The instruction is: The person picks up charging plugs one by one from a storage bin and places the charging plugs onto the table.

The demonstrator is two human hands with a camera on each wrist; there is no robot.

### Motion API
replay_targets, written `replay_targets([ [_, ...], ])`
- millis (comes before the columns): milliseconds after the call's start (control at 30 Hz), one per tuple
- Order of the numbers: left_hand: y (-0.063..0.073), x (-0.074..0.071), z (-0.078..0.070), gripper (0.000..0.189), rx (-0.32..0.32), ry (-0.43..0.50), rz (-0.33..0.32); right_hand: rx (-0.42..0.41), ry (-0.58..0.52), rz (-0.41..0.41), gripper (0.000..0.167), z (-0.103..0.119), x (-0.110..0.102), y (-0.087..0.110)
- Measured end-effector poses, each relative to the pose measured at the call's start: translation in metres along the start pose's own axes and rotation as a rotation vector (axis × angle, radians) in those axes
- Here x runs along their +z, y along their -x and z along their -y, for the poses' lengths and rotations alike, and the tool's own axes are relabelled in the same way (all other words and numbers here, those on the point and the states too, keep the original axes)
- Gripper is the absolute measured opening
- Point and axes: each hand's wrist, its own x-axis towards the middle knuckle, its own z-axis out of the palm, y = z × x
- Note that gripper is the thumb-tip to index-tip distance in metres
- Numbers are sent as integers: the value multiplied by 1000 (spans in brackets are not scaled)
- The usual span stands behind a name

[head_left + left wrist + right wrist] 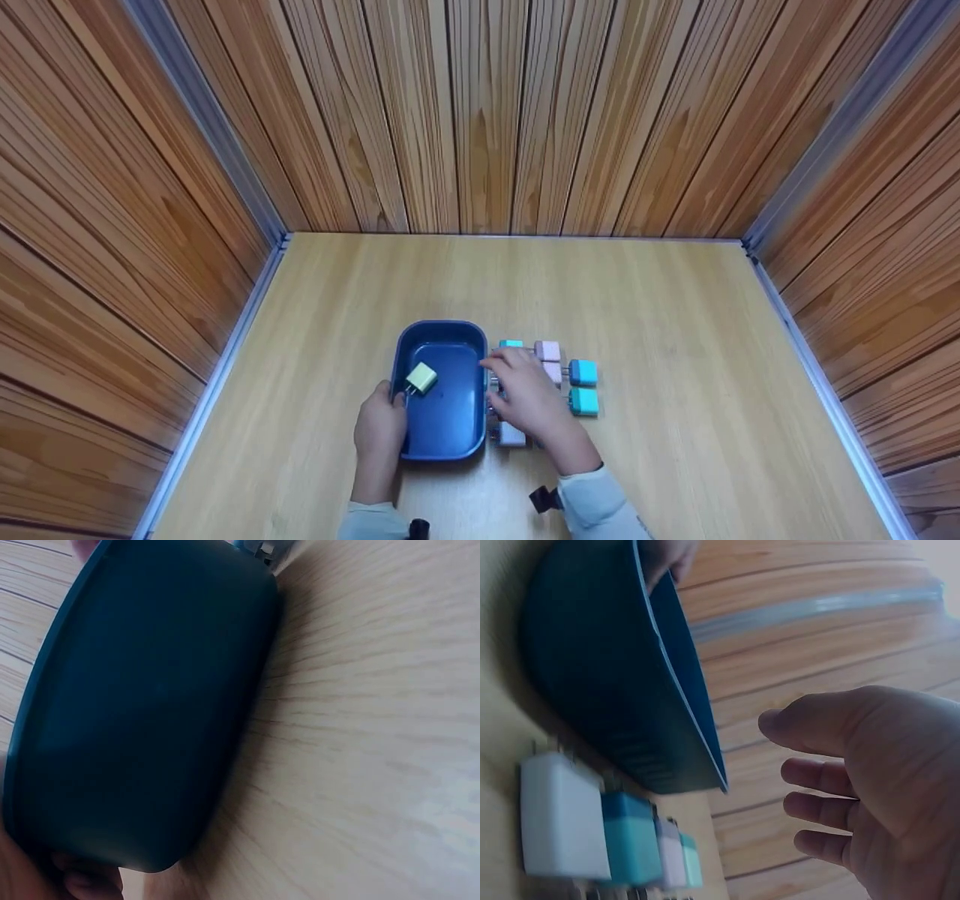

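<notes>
A dark blue plastic tub (459, 416) with rounded corners sits on the table. One pale yellow-green plug charger (421, 377) lies inside it, prongs toward the left wall. My left hand (380, 427) grips the tub's left rim, thumb over the edge and fingertips under the outside. My right hand (529, 394) hovers by the right rim, fingers loosely bent and apart from the thumb. In the right wrist view this hand (892, 772) holds nothing. Below it stand chargers in rows, partly hidden by the hand: lilac (547, 350), blue (583, 373), teal (583, 402) and white-lavender (511, 435).
The light wooden table (675, 337) is bounded by wood-plank walls (487, 112) at the back and both sides, with grey metal strips (225, 360) along the side edges. Dark straps with small black pieces (545, 499) are on the sleeves.
</notes>
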Motion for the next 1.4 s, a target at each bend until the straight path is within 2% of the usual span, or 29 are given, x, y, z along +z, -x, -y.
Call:
replay_targets([
  [267,-1,0,0,13,6,3,6,-105,33,51,50,20,20,-16],
  [500,-1,1,3,11,48,-26,-27,-173,56,59,51,28,38,-28],
  [867,0,0,1,23,25,-10,-5,-170,19,96,53,29,60,-49],
  [1033,-1,0,1,14,33,-14,-14,-177,14,112,52,31,68,-54],
  [1233,-3,0,0,14,30,-27,-11,-188,48,136,53,34,77,-60],
  [1400,-3,0,1,10,60,-31,-36,-211,69,118,51,36,80,-66],
])
